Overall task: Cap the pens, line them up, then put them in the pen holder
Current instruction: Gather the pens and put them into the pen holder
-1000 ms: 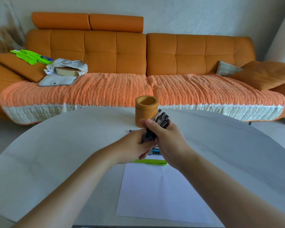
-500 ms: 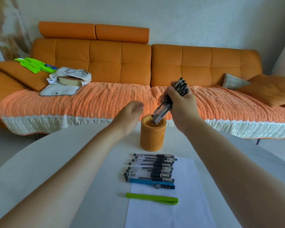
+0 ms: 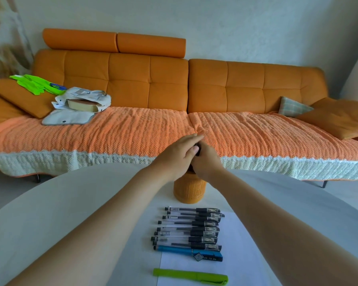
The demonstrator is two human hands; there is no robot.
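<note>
Since half a second ago the right hand (image 3: 206,162) has dropped from above the pen holder (image 3: 189,190) onto its mouth, and the left hand (image 3: 177,155) has closed in beside it, so the two now touch over the rim. The round white bench (image 3: 50,213) lies bare on both sides of the grip, its far curved edge just behind the holder. Nearer than the grip lies a white sheet of paper (image 3: 236,254). On it a row of capped black pens (image 3: 191,228) lies parallel, then a blue pen (image 3: 188,252), then a green pen (image 3: 190,276) set apart. A dark bundle of pens (image 3: 197,150) (barely visible) peeps between the hands. The right fingers curl around it; the left hand's fingers lie flat across the top, thumb pressed against it.
</note>
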